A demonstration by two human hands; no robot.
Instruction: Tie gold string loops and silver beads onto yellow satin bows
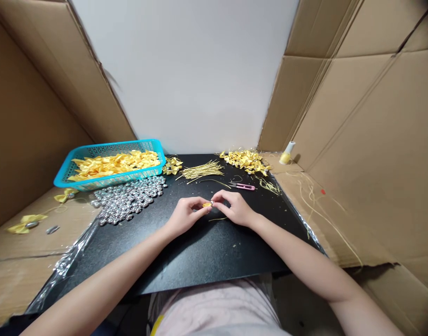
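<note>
At the middle of the black table, my left hand (186,215) pinches a small yellow ribbon bow (206,205) between thumb and fingertips. My right hand (237,208) meets it from the other side, its thumb and fingers closed on a small silver bead (212,203) against the bow. Fingertips partly cover both pieces. A short gold cord (219,219) lies on the table just below the hands. Behind them is a bundle of gold cords (202,171), and pink-handled thread snips (242,186) rest beyond my right hand.
A blue basket (110,179) of yellow bows stands at back left, with many silver beads (128,200) spread before it. Bows with beads (247,161) are heaped at back right. A thread cone (287,153) stands beside them. Cardboard walls (368,140) flank the table.
</note>
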